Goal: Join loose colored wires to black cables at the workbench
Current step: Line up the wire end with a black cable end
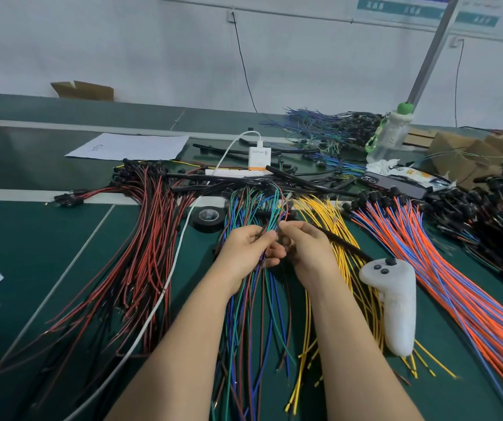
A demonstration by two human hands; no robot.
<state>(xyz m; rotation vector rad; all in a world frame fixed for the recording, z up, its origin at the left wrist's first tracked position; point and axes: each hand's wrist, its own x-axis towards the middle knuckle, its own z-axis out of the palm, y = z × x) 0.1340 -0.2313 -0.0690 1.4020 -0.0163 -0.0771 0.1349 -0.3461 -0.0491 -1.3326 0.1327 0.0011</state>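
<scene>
My left hand [245, 250] pinches a few thin wires out of the blue, green and brown bundle [256, 323] lying under both forearms. My right hand [306, 247] is closed on a black cable [347, 246] that runs out to the right from its fingers. The two hands meet fingertip to fingertip above the bundle. Yellow wires [332, 226] fan out just right of my right hand. Red and black wires [144, 253] lie to the left, orange and blue wires [444, 268] to the right.
A white controller [396, 302] lies right of my right forearm. A roll of black tape [209, 217] sits ahead of my left hand. A white charger [259, 159] with its cable, a water bottle [391, 135], cardboard boxes [456, 153] and paper sheets [132, 145] lie farther back.
</scene>
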